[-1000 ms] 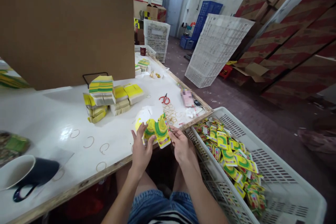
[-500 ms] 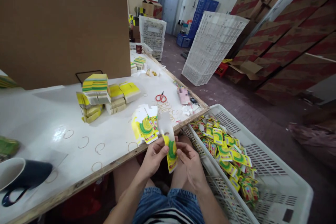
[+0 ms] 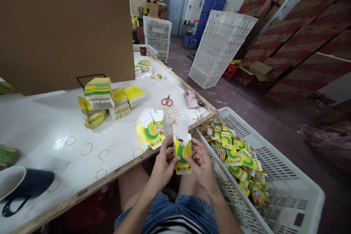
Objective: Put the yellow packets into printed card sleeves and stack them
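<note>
Between my two hands, just off the table's front edge, is a small yellow-and-green printed carton [image 3: 183, 150] with a white flap standing up at its top. My left hand [image 3: 166, 161] grips its left side, the thumb on the front. My right hand [image 3: 202, 161] holds the right side the same way, its thumb near the other. Beside my left hand, a loose pile of flat cartons [image 3: 152, 131] lies at the table edge, white and yellow sides showing. To my right, a white plastic crate [image 3: 290, 164] holds a heap of yellow-green packets [image 3: 233, 153].
On the white table [image 3: 55, 128] are bundled cartons [image 3: 98, 93], red-handled scissors [image 3: 167, 100], scattered rubber bands [image 3: 172, 115] and a dark blue mug [image 3: 38, 181]. A large cardboard sheet [image 3: 65, 29] stands at the back left. Stacked white crates [image 3: 222, 47] and cardboard boxes [image 3: 301, 44] stand beyond.
A carton has left the pile and come toward me into both hands. It was narrow and edge-on half a second ago; now its broad printed face shows. The view has shifted slightly.
</note>
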Available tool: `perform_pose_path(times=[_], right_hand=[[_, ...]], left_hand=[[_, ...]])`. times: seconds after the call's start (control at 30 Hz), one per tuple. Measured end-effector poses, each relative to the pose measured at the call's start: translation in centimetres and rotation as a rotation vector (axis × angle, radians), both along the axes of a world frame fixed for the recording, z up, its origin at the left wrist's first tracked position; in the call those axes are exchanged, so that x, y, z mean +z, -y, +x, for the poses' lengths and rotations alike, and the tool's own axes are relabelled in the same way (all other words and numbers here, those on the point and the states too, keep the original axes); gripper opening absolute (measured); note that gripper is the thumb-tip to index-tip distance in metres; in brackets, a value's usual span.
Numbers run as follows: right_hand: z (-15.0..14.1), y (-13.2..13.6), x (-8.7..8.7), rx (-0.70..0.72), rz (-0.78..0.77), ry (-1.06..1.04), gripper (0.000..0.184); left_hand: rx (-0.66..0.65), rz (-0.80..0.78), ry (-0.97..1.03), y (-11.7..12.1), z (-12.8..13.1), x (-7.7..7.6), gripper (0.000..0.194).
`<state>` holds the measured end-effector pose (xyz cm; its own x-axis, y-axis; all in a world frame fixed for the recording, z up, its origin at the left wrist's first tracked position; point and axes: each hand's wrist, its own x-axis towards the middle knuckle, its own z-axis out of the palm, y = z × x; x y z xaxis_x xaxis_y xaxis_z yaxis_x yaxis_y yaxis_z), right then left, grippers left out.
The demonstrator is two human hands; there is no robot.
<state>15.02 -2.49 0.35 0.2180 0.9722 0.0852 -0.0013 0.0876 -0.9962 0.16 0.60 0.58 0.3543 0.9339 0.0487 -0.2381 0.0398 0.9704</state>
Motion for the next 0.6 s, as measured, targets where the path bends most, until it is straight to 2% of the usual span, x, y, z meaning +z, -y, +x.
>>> perform_pose_path(times=[0.07, 0.23, 0.33, 0.4, 0.5, 0.53, 0.6], right_hand=[[0.7, 0.0, 0.5, 0.077, 0.014, 0.003, 0.055], [2.2, -0.1, 1.0, 0.197, -0.013, 0.075, 0.029], [2.7, -0.2, 1.3, 0.214, -0.014, 0.145, 0.026], [2.9, -0.3, 1.6, 0.201, -0.007, 0.186, 0.028], [2.9, -0.2, 1.7, 0.2, 0.018, 0.228, 0.031], [2.9, -0.2, 1.7, 0.195, 0.031, 0.237, 0.031], [3.0, -0.2, 1.6, 0.121, 0.055, 0.234, 0.026]], left_hand=[[-0.087, 0.008, -0.003, 0.0, -0.4, 0.3, 0.062], [-0.252, -0.132, 0.135, 0.1, -1.0, 0.6, 0.046], [-0.296, -0.182, 0.189, 0.4, -1.0, 0.6, 0.043], [-0.304, -0.197, 0.205, 0.5, -0.9, 0.6, 0.052], [-0.35, -0.231, 0.21, 0.5, -0.8, 0.5, 0.083], [-0.368, -0.244, 0.209, 0.4, -0.8, 0.4, 0.087], [-0.372, -0.261, 0.197, 0.3, -0.6, 0.3, 0.08]])
